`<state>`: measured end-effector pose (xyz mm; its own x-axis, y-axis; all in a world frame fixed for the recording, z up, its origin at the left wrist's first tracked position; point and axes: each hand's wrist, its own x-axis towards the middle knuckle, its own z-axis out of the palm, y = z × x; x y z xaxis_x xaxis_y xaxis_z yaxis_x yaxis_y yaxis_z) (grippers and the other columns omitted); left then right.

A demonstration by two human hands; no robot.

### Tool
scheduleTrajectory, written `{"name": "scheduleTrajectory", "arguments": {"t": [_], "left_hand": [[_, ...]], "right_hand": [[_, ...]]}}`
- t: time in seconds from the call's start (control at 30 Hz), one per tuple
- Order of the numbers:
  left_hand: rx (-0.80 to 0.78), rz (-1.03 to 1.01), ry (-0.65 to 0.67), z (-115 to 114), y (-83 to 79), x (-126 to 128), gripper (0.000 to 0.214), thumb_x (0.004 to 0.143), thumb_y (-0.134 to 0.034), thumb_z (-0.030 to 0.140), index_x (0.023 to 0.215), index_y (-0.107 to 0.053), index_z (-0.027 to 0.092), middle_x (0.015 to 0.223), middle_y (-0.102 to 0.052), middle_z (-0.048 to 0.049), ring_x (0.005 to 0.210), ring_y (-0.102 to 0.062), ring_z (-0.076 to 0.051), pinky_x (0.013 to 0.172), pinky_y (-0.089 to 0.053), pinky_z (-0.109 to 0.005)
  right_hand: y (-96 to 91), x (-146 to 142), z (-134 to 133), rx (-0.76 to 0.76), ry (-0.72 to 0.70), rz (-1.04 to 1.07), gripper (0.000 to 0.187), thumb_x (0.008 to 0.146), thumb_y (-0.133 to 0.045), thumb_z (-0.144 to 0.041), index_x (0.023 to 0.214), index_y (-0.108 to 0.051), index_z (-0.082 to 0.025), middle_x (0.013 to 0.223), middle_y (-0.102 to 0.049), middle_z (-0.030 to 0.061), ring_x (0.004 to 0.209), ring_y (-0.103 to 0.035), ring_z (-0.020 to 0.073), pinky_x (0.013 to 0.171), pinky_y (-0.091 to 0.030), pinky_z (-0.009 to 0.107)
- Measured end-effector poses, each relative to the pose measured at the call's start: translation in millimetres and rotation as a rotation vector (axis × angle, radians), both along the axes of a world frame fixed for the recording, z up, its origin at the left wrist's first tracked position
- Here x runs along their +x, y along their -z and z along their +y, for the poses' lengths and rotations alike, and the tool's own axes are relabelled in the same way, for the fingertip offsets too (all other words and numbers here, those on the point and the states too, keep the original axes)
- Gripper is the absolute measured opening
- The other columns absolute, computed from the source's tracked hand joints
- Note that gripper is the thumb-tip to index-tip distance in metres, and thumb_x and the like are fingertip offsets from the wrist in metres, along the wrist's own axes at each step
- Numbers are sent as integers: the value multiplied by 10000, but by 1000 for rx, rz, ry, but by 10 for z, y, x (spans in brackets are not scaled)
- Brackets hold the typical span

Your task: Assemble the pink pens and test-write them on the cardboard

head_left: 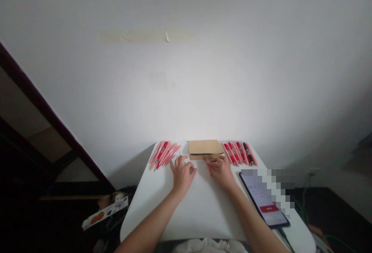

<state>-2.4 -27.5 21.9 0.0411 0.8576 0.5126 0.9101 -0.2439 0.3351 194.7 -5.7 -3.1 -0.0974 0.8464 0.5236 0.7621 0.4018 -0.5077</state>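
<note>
My right hand (221, 171) is closed around a pink pen (208, 167), which points down toward the white table (200, 210). My left hand (183, 172) is to its left, with thumb and fingers drawn together; a small pinkish bit shows at the fingertips, too small to name. Beyond my left hand lies a loose pile of pink and red pens (164, 154). A row of pink, red and black pens (238, 154) lies beyond my right hand. Between the two groups is a brown cardboard box (205, 147), just past my fingers.
A phone (263, 198) with a lit screen lies at the table's right side, a cable (286, 239) running from its lower end. The white wall (192, 102) rises at the table's far edge. Left of the table, below, is a printed carton (106, 213).
</note>
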Motion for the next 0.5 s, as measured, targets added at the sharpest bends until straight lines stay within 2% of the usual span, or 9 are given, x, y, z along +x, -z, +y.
{"name": "scheduleTrajectory", "arguments": {"t": [0.27, 0.5], "left_hand": [[-30, 8, 2, 19, 5, -14, 69, 742, -757, 278, 763, -697, 250, 1224, -597, -41, 1222, -464, -275, 1086, -263, -545], [-35, -9, 0, 29, 18, -21, 39, 750, -736, 238, 758, -704, 258, 1218, -601, -34, 1212, -476, -268, 1083, -269, -544]], "right_hand": [[-68, -74, -50, -76, -79, -8, 185, 793, -671, -234, 917, -788, -306, 954, -729, 49, 1008, -520, 273, 898, -398, 416], [-74, -93, -61, -56, -123, -3, 179, 790, -690, -249, 937, -785, -284, 963, -726, 73, 1014, -529, 275, 907, -408, 422]]}}
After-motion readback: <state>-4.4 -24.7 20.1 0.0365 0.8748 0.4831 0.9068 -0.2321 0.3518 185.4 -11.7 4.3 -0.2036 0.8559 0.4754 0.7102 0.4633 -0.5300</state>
